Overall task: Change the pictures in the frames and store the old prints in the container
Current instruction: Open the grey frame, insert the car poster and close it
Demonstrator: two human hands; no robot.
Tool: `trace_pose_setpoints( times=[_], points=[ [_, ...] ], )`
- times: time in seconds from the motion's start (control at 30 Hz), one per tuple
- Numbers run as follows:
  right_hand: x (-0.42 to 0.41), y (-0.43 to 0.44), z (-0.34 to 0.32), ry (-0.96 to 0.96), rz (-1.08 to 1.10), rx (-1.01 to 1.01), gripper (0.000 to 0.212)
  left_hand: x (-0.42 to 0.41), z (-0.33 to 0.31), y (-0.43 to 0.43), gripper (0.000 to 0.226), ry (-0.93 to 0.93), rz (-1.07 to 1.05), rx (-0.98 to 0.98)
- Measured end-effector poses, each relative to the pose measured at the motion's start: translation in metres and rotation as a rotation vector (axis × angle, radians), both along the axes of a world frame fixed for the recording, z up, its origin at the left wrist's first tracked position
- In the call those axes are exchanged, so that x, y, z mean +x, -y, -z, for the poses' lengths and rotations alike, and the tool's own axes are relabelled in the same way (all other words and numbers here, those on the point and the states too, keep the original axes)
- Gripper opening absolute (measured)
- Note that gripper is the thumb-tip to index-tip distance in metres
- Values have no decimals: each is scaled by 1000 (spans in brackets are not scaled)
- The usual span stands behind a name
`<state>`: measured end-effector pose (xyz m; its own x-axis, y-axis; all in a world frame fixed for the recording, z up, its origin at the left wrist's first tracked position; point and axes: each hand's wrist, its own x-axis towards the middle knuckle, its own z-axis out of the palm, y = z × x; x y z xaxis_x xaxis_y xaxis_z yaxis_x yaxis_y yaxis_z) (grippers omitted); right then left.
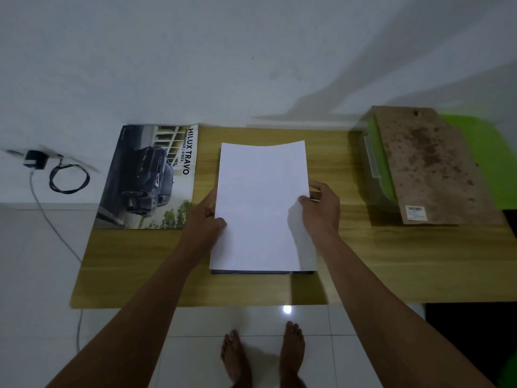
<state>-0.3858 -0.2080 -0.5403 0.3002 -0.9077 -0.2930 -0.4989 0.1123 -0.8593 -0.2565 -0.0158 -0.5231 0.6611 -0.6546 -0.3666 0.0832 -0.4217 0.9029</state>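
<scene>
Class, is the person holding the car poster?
No: the car poster lies on the table, while the left hand and right hand grip the white sheet.

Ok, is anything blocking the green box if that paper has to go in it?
Yes. A brown board lies on top of the green box and covers most of it. Between the paper, pinched by the left hand and right hand, and the box, only bare table shows.

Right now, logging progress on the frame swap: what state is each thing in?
White sheet: held over the frame, far edge curled
Left hand: pinching sheet's left edge
Right hand: pinching its right edge
Frame: flat, mostly covered
Car print: flat, face up
Backing board: lying atop the container
</scene>
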Motion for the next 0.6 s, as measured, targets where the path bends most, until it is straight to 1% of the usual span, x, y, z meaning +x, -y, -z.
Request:
trace_pose_setpoints(
  times=[0.1,0.17,0.23,0.3,0.37,0.43,0.5,0.6],
  points=[
    [-4,5,-1,87,43,60,34,0,-7,0,84,-50,-54,-4],
    [-7,7,-5,131,70,87,32,1,-9,-2,75,-99,-92,-30],
    [-10,7,-11,164,98,118,29,1,-12,-5,68,-154,-69,-58],
    [-10,7,-19,183,120,141,25,-1,-19,-7,70,-193,-45,-69],
    [-9,7,-26,175,119,128,22,-4,-29,-8,76,-167,-42,-62],
    [-9,6,-35,113,86,67,19,-6,-39,-9,76,-92,-53,-61],
    [-9,3,-49,35,35,-37,16,-9,-51,-9,73,-38,-68,-99],
    [-4,-4,-74,-67,-103,-237,23,-18,-70,-7,68,78,-61,-153]
  ],
)
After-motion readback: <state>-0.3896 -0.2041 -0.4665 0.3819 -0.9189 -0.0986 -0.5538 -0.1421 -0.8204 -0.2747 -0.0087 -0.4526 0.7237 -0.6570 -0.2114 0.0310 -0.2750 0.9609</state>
